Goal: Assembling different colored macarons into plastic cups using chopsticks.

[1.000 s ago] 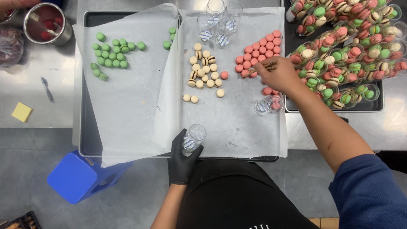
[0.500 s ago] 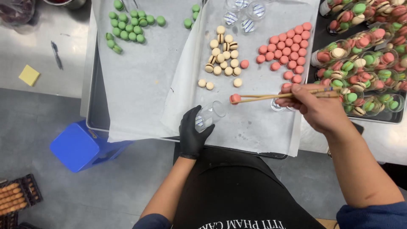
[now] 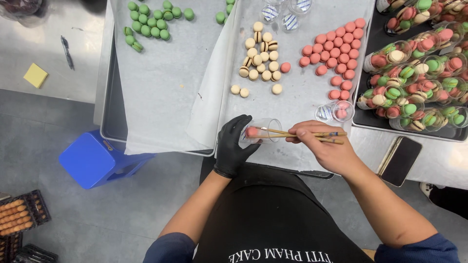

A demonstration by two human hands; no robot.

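Far up and left of my hand, green macarons sit on parchment, with a pen and a yellow sticky note farther left. A blue stool stands below them. Right of my wrist lies a dark phone, beneath the black tray of filled cups.

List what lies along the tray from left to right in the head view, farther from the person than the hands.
Green macarons → cream macarons → pink macarons → tray of filled clear cups.
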